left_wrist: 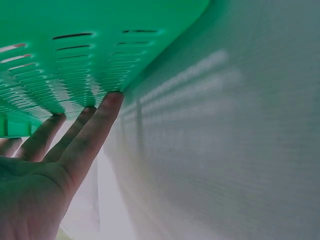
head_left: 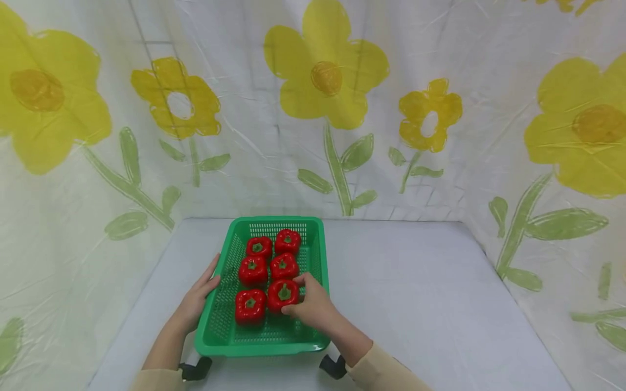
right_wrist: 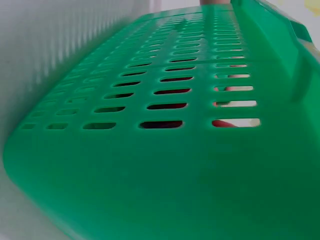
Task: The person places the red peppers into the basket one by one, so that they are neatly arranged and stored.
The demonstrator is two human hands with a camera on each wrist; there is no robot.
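A green plastic basket [head_left: 261, 349] with slotted walls holds several red bell peppers with green stems, set in two columns. My right hand [head_left: 315, 307] reaches over the right rim. Its thumb and fingers pinch the nearest pepper of the right column [head_left: 282, 296], which sits beside the front left pepper [head_left: 250, 307]. At the basket's left side is my left hand [head_left: 193, 304], its thumb by the rim. The left wrist view shows the straight fingers [left_wrist: 85, 137] of this hand against the slotted wall. In the right wrist view the basket's wall [right_wrist: 160, 175] hides the right hand's grip.
The basket stands on a white-covered table [head_left: 415, 293], left of the middle. A white curtain [head_left: 244, 163] printed with yellow flowers hangs behind and along both sides. Dark wrist straps [head_left: 195, 370] show near both sleeves.
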